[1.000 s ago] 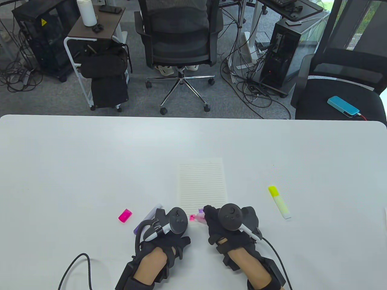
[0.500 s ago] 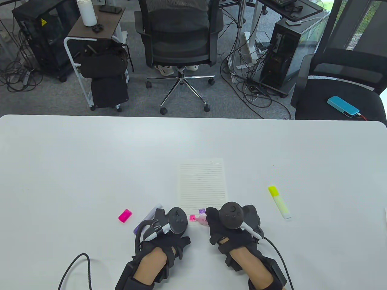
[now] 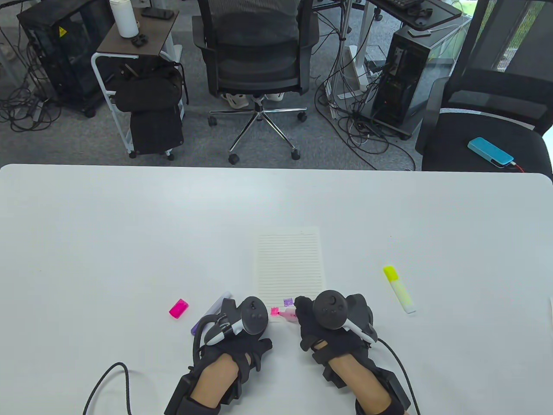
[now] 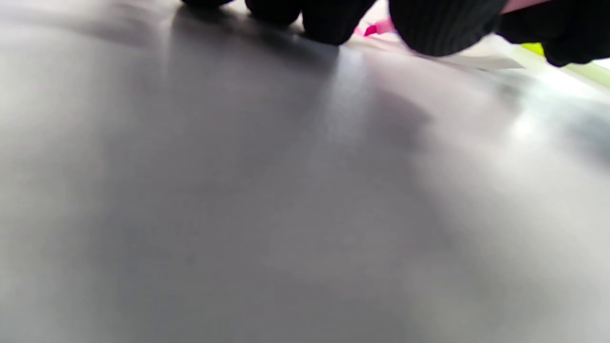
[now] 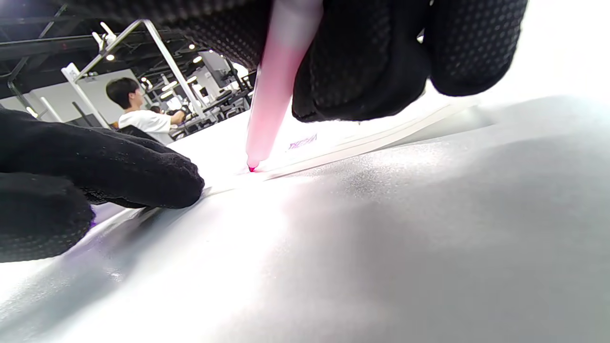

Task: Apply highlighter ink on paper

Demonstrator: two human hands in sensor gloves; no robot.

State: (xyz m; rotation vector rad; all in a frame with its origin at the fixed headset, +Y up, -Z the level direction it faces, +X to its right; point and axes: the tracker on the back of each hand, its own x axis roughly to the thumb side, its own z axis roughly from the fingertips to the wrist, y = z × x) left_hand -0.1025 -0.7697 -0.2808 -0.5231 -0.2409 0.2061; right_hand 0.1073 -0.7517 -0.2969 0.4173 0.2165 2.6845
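The right hand's fingers [image 5: 362, 62] close around a pink highlighter [image 5: 279, 71] and hold it steeply, its red tip down on the near edge of the lined paper [image 3: 290, 263]. In the table view the right hand [image 3: 332, 322] sits just below the paper's near right corner, and a small pink mark [image 3: 274, 311] shows at the near edge, left of a purple mark [image 3: 287, 301].

The left hand [image 3: 242, 322] rests on the table [image 3: 86, 237] at the paper's near left corner. Its fingertips [image 5: 143, 176] touch down beside the sheet's edge, curled; whether they actually pin the paper I cannot tell, and they grip nothing that I can see. A purple highlighter [image 3: 211, 313] lies partly under that hand.

Farther from the paper, a pink cap [image 3: 178, 308] lies well to its left and a yellow highlighter [image 3: 399, 288] well to its right.

The risk here is position: the tip works so close to the paper's near edge that a short slip toward the person would put ink on the table. If the left hand is not truly holding the sheet, the drag of the tip could slide or wrinkle it and smear the stroke. The steep angle may also give a thin, patchy line.
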